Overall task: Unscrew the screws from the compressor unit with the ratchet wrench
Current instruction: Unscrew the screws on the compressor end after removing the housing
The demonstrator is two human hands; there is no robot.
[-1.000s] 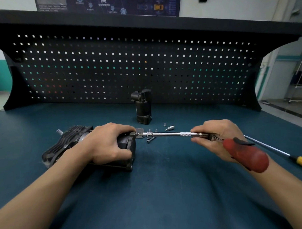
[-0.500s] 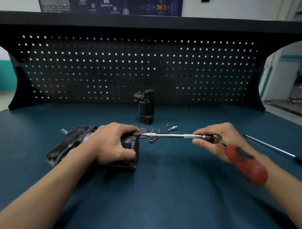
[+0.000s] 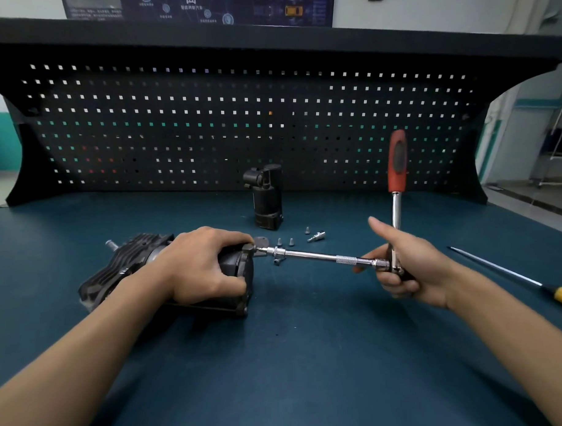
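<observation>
The black finned compressor unit lies on its side on the blue bench, left of centre. My left hand clamps down over its right end. A ratchet wrench with a red handle stands upright, its head in my right hand. From the head a long chrome extension bar runs left to a screw at the compressor's upper right corner. My right thumb sticks up beside the wrench shaft. Several removed screws lie on the bench just behind the bar.
A small black cylindrical part stands upright behind the screws. A long screwdriver with a yellow handle lies at the right. A black pegboard closes off the back of the bench.
The ratchet's red handle has swung from pointing low toward me, along my right forearm, up to standing vertical. My right hand has turned with it. The left hand stays on the compressor.
</observation>
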